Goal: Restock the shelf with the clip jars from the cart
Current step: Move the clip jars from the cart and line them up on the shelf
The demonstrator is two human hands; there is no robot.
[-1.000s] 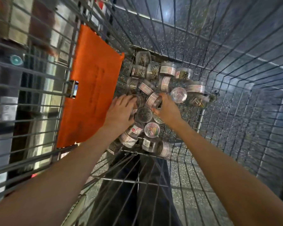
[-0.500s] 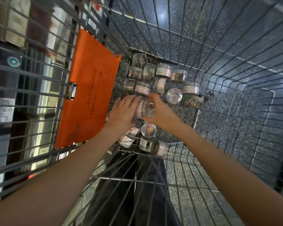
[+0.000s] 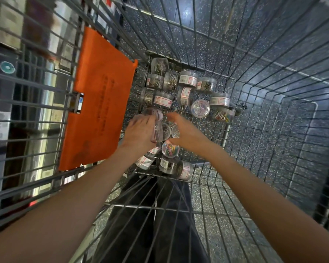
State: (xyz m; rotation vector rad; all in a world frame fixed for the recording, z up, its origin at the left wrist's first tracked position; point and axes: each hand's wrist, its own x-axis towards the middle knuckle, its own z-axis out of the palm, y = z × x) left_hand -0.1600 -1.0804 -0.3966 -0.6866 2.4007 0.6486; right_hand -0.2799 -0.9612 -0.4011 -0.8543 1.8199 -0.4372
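Observation:
Several clear clip jars with red-and-white labels lie on the wire floor of the cart; one cluster sits at the far end and another lies near my wrists. One near jar holds coloured clips. My left hand grips two clear jars, one by the fingertips and one against the palm. My right hand hovers just right of them, thumb stretched out and fingers relaxed, with another jar partly hidden at its edge.
An orange plastic flap hangs on the cart's left wall. Wire walls rise on all sides. Blurred shelving shows beyond the left wall. Dark trouser legs are visible under the cart's near end.
My right hand lifted a jar from the pile and brought it left against my left palm. My left hand rose slightly and now holds two jars.

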